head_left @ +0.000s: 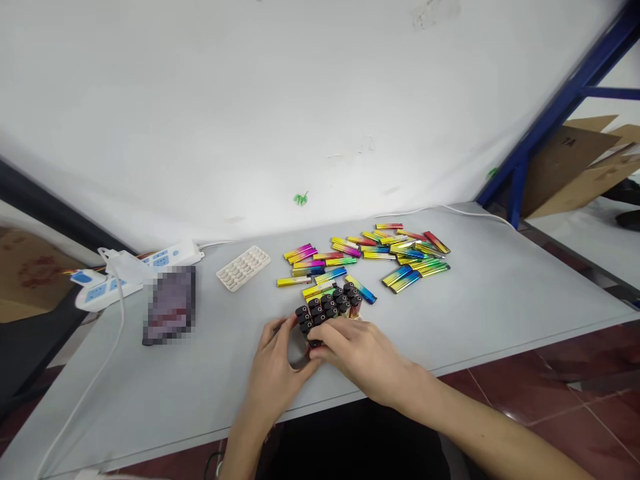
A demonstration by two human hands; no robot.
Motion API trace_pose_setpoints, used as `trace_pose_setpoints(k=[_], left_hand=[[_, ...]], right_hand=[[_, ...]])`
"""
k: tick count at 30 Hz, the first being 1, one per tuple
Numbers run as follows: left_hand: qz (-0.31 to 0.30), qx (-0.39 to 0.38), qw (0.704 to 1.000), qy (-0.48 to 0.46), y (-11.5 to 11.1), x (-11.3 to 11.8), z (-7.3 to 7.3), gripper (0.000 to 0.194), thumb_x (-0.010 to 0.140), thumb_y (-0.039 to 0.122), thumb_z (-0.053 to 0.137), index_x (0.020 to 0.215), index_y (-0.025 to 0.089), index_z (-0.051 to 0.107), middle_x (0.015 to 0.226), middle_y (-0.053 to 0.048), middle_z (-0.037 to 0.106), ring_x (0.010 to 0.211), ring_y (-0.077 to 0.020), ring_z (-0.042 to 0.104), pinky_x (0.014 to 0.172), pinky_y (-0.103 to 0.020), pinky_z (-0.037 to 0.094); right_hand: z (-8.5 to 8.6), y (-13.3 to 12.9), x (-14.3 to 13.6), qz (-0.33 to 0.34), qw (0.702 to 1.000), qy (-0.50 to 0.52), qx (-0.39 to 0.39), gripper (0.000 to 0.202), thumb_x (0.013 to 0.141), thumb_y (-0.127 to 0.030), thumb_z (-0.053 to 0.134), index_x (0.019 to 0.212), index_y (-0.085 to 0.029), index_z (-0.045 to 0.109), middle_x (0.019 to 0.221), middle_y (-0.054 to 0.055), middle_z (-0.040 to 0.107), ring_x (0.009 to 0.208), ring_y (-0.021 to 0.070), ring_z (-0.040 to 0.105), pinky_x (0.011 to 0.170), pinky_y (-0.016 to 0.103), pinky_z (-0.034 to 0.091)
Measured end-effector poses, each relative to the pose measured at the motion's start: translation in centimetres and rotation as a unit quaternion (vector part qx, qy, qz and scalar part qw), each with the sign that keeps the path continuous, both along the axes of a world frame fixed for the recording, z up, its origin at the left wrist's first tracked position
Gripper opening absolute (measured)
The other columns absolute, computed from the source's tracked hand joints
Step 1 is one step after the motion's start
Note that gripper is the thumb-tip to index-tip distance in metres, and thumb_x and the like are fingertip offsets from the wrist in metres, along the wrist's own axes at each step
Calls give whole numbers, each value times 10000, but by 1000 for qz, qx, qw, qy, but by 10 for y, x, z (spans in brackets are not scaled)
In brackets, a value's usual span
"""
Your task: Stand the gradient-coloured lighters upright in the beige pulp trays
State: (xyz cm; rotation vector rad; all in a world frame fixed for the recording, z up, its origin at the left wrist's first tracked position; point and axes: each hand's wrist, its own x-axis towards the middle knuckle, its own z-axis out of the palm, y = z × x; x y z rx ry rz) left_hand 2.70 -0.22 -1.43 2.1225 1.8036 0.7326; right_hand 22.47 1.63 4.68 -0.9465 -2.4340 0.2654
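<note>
Currently, a tight cluster of upright black-capped lighters (330, 303) is gathered in rows near the front edge of the grey desk (475, 287), directly before the person, and is met by both hands. The left hand (277, 363) is curved into a loose C, with a clear gap left between thumb and fingers; its fingertips are set against the left side of the cluster, but whether anything is gripped by them cannot be told. The right hand (363, 357) is laid over the near side, its thumb and forefinger closed about the black top of a lighter at the near left corner, while its other fingers are partly hidden. Just beyond, metallic-shelled lighters (403, 277) in yellow, blue, green, red and magenta are scattered flat, some overlapped, mostly to the right. Left of these, a white compartmented tray (243, 268) is placed at a slant, well apart from the hands. Farther left, a white power strip (175, 255) with blue sockets is seen, and near it a dark pixelated item (173, 303) whose nature cannot be made out. Behind, the desk is bordered by a white panel (250, 120) marked with a green leaf shape (301, 199).
</note>
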Motion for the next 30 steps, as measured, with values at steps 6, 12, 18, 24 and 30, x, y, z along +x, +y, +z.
trace_pose_setpoints(k=[6,12,18,24,30], left_hand=[[0,-4,1000,-3,0,-1,-1,657,787,456,687,1343,201,446,1281,-120,560,1236,-278,540,1012,-464,511],[-2,5,1000,8,1,-2,-1,670,778,439,693,1340,167,450,1245,-129,598,1261,-298,514,1004,-472,519],[-18,2,1000,6,-1,-3,0,654,770,341,687,1350,167,440,1233,-123,612,1256,-299,499,986,-475,528],[-16,6,1000,-11,-2,-2,1,698,780,431,699,1375,204,413,1245,-120,561,1223,-286,520,986,-468,523],[-32,3,999,8,-3,-5,0,727,769,491,708,1370,211,411,1265,-122,553,1282,-328,461,1017,-513,491]], right_hand=[[2,-1,-1,15,998,-53,31,83,949,-170,562,1019,-185,604,912,16,632,767,145,589,606,269,394],[4,-4,-9,-27,991,-48,119,108,916,-151,584,991,-187,652,840,24,588,654,129,506,503,266,289],[12,-3,-8,-17,988,-11,155,170,963,-256,533,970,-173,680,781,25,590,659,134,521,512,267,349],[20,0,7,-9,985,42,169,156,942,-244,574,1032,-174,679,793,21,634,654,127,539,546,257,418],[16,36,33,-106,981,86,137,208,968,-257,528,1106,-172,658,876,51,649,753,143,593,614,254,458]])
